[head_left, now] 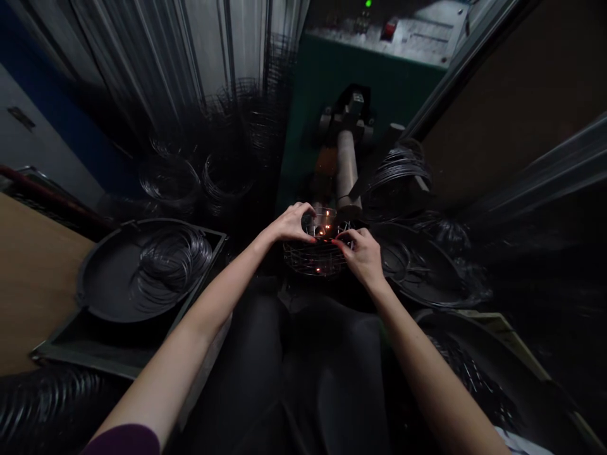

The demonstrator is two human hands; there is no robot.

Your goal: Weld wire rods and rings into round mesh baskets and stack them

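A round wire frame (313,262), made of thin metal rods, is between my hands, under the electrode of a green welding machine (313,101). Orange sparks glow on and above it. My left hand (294,224) curves its thumb and fingers around the frame's left side. On the right, my right hand (363,253) pinches the frame's near edge with thumb and forefinger; the exact spot is partly hidden by the fingers. The machine's thick cylindrical arm (348,164) ends just beyond both hands.
To the left, a black round tray (104,284) holds wire rings (173,262). Another dark tray (441,278) with wire pieces stands at right, below a hanging bundle of rings (401,167). More wire parts (474,373) lie lower right. Stacked wire rings (171,180) stand behind, left.
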